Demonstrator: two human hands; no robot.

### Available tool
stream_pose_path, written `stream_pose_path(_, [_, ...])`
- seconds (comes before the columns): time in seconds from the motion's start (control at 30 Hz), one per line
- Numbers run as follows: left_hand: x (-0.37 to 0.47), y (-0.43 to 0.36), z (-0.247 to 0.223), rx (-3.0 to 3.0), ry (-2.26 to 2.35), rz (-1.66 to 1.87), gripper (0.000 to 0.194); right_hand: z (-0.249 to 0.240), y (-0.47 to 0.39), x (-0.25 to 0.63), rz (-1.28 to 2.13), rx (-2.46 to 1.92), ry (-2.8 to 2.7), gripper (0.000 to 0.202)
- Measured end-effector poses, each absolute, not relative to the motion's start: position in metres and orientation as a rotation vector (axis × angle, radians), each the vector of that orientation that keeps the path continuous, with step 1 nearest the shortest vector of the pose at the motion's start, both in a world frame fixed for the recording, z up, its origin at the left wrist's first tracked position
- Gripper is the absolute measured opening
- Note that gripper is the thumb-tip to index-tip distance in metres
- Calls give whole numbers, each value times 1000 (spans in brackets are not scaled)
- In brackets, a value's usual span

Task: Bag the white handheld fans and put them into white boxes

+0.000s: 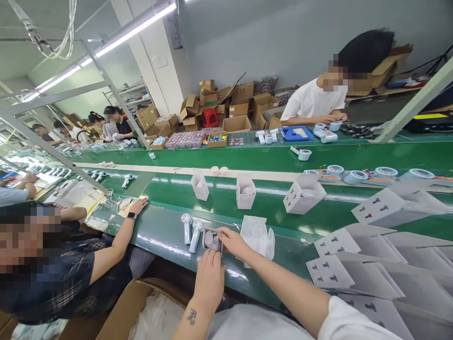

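An open small white box with a clear plastic-wrapped item inside stands at the front edge of the green bench. My left hand is at its near side, fingers bent against it. From the right, my right hand pinches the box's right wall or flap. Just left of the box lie two light-blue handheld fans, side by side. Clear bubble bags lie beyond my right hand, partly behind my forearm.
Open white boxes stand along the green belt, with more stacked at right. A co-worker's arm rests on the bench at left. A carton of plastic bags is below. Another person works opposite.
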State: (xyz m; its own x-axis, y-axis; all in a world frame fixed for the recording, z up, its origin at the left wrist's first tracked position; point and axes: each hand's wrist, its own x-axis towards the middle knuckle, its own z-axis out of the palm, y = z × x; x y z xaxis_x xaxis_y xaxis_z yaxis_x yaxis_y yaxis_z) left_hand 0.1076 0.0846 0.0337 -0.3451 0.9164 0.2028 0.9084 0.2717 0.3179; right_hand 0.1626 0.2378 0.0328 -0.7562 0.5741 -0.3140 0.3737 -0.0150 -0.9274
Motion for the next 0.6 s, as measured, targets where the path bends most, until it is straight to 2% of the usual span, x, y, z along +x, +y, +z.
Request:
stream_pose_path(0.2, [94, 87, 13, 1674, 2683, 415, 46, 29, 230, 156, 1979, -1074, -1994, 32])
stream_pose_path(0.23, [90, 91, 7, 1653, 2718, 412, 44, 25, 230, 155, 1994, -1051, -1975, 35])
stream_pose_path(0.3, [85, 98, -6, 1677, 2742, 476, 29, 16, 234, 159, 1925, -1023, -1955, 41])
stream_pose_path(0.37, [82, 102, -16, 1741, 2708, 626, 9, 2, 247, 170, 1658, -1102, -1979, 47])
stream_pose_path(0.5, [73, 101, -7, 1691, 2595, 920, 8, -34, 278, 206, 870, -1531, -2199, 59])
stream_pose_path(0.6, [44, 109, 20, 1607, 2585, 1075, 8, -65, 282, 226, 763, -1889, -2373, 71])
